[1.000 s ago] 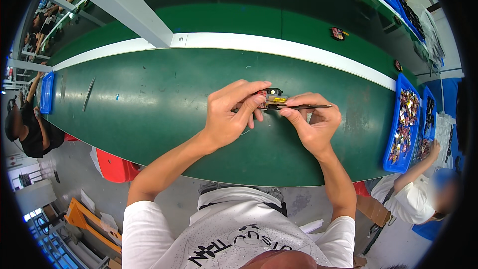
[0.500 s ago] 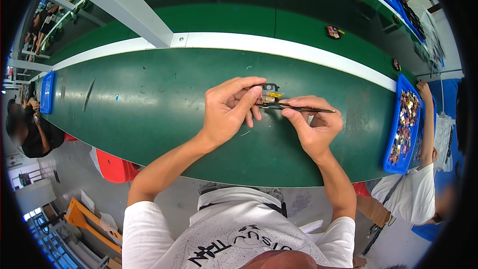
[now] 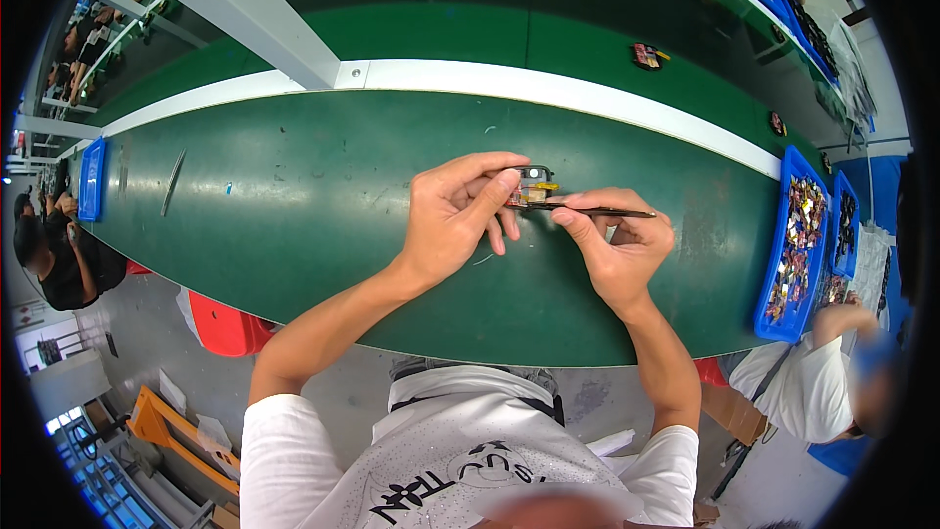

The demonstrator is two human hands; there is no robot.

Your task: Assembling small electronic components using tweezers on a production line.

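My left hand (image 3: 446,220) is closed around a small electronic part (image 3: 536,188) with a black frame and a yellow strip, pinched between thumb and fingers above the green table. In my right hand (image 3: 625,250) is a pair of dark tweezers (image 3: 622,212), held nearly level. Their tips reach the lower edge of the part; the exact contact is too small to make out. Both hands are close together over the middle of the table (image 3: 323,196).
At the right stands a blue tray (image 3: 762,318) of small parts, with another blue tray (image 3: 844,245) behind it. A co-worker (image 3: 798,382) sits there. Beyond the white rail (image 3: 548,86) lies a green belt carrying a small assembly (image 3: 646,56). A thin metal strip (image 3: 173,181) lies left.
The co-worker's arm at the right has drawn back from the trays. The assemblies beyond the rail have shifted slightly left. My hands keep nearly the same pose, the part tilted slightly differently.
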